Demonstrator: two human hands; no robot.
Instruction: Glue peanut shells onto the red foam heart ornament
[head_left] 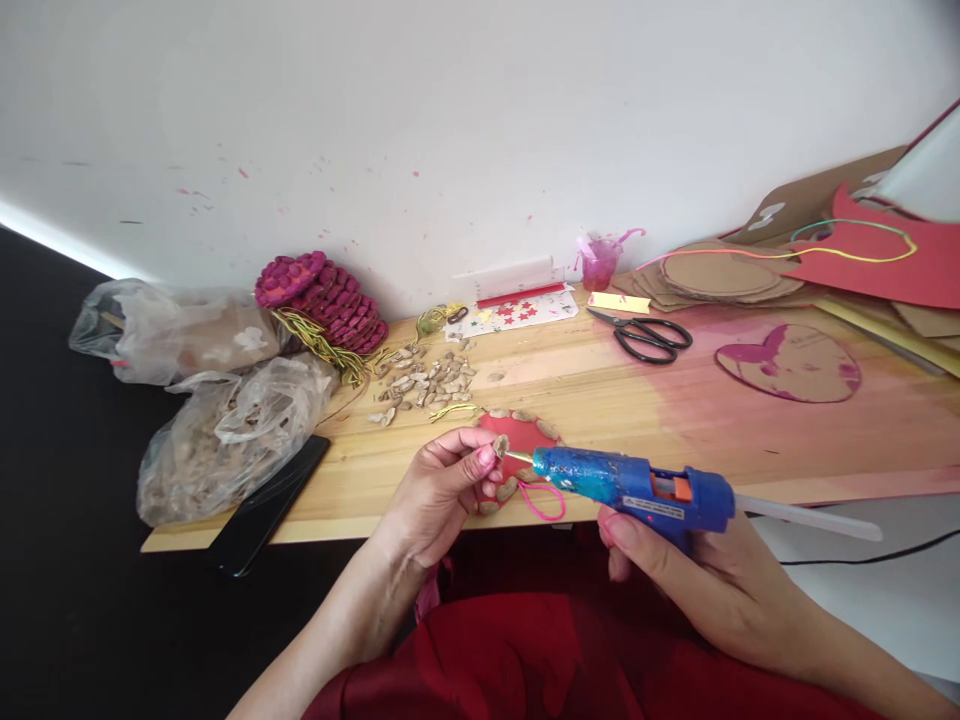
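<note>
My left hand (442, 480) pinches a small pistachio shell piece (501, 446) between thumb and fingers. My right hand (697, 570) grips a blue hot glue gun (637, 487), its nozzle touching the shell. Just behind the shell lies a red heart-shaped card (520, 438) near the wooden table's (600, 390) front edge. Shells are stuck around the card's rim and a pink loop hangs from it. A pile of loose shells (427, 382) lies further back on the left.
Two clear plastic bags (225, 430) and a dark phone (262, 505) sit at the table's left end. A magenta shell craft (330, 300) leans by the wall. Black scissors (649, 337), a pink cup (600, 262), a star sticker sheet, cardboard cutouts (787, 362) and red paper lie to the right.
</note>
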